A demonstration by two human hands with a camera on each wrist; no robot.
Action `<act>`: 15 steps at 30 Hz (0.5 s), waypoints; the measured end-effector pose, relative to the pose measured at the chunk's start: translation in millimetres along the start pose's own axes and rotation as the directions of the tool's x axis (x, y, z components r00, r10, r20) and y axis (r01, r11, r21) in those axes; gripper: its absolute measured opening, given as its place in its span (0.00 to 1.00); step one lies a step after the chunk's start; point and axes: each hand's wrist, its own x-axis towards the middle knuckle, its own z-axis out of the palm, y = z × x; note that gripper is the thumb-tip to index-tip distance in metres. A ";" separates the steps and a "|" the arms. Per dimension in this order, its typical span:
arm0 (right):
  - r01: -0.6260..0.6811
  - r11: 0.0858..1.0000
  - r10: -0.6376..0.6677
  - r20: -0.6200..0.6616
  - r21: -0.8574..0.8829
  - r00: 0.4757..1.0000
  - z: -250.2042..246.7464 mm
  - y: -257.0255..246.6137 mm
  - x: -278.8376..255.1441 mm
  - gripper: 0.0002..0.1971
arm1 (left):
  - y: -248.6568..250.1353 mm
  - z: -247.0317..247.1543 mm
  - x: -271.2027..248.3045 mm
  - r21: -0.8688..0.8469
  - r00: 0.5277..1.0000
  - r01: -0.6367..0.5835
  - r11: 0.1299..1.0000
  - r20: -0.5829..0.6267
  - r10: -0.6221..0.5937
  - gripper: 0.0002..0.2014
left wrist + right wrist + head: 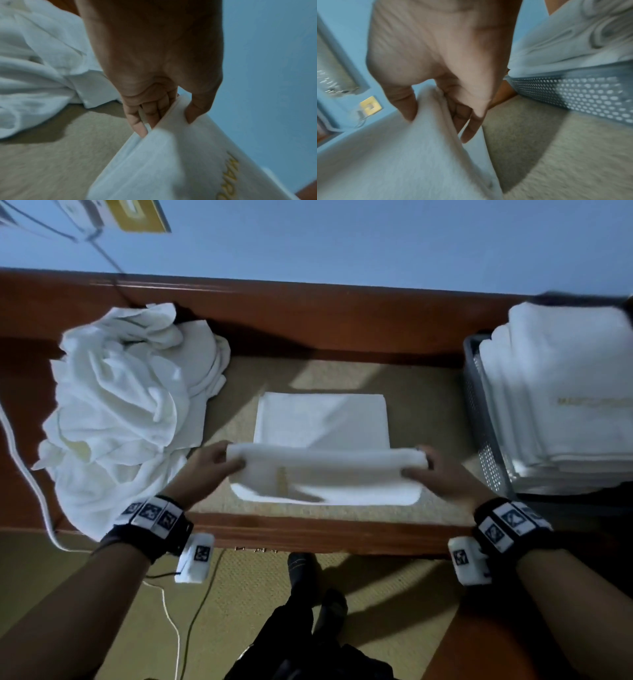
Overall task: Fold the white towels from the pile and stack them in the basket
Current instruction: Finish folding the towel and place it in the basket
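A white towel (322,440) with gold lettering lies in the middle of the woven mat, its near part lifted into a fold. My left hand (219,462) pinches the fold's left end, thumb on top and fingers underneath (140,121). At the right end my right hand (423,469) pinches the same towel (402,155) between thumb and fingers. The loose pile of white towels (126,405) is heaped at the left. A grey perforated basket (479,412) at the right holds a tall stack of folded towels (561,398).
The mat (428,412) sits in a reddish wooden frame (308,532) with a raised back ledge and a blue wall behind. White and dark cables (171,621) run over the floor at the left. My legs (308,611) stand below the front edge.
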 end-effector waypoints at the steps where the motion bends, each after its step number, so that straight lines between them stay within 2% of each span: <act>1: -0.024 0.994 0.028 -0.035 0.104 0.999 -1.0 -0.2 16.2 0.10 | 2.6 0.7 17.3 -0.105 0.999 0.035 0.994 -0.031 -0.039 0.11; 4: -0.083 0.960 0.134 -0.178 0.266 0.975 -1.2 -2.4 71.0 0.18 | 4.7 6.0 73.7 -0.316 0.988 0.092 0.944 -0.089 -0.126 0.07; 6: -0.127 0.951 0.203 -0.257 0.283 0.945 0.4 -0.1 109.6 0.27 | -3.6 9.3 115.8 -0.324 0.970 0.148 0.934 -0.137 -0.201 0.12; 8: -0.183 0.929 0.287 -0.313 0.322 0.905 5.6 10.0 148.3 0.44 | -23.8 14.5 157.7 -0.304 0.963 0.180 0.935 -0.141 -0.232 0.17; 9: -0.202 0.919 0.316 -0.323 0.339 0.892 8.8 15.8 164.6 0.46 | -24.7 18.3 170.7 -0.297 0.958 0.204 0.933 -0.134 -0.253 0.19; 10: -0.234 0.911 0.344 -0.317 0.339 0.884 12.7 21.5 176.6 0.41 | -24.2 23.0 179.2 -0.297 0.955 0.231 0.927 -0.114 -0.274 0.19; 12: -0.322 0.911 0.391 -0.290 0.259 0.874 20.6 25.1 185.8 0.21 | -24.8 33.0 187.5 -0.251 0.954 0.263 0.932 -0.076 -0.289 0.12; 13: -0.348 0.916 0.394 -0.270 0.201 0.879 24.5 27.4 186.2 0.16 | -26.6 37.1 189.9 -0.211 0.953 0.274 0.938 -0.076 -0.295 0.12; 15: -0.378 0.920 0.392 -0.276 0.107 0.877 29.3 31.6 184.5 0.13 | -33.8 42.6 191.3 -0.130 0.945 0.295 0.947 -0.108 -0.309 0.25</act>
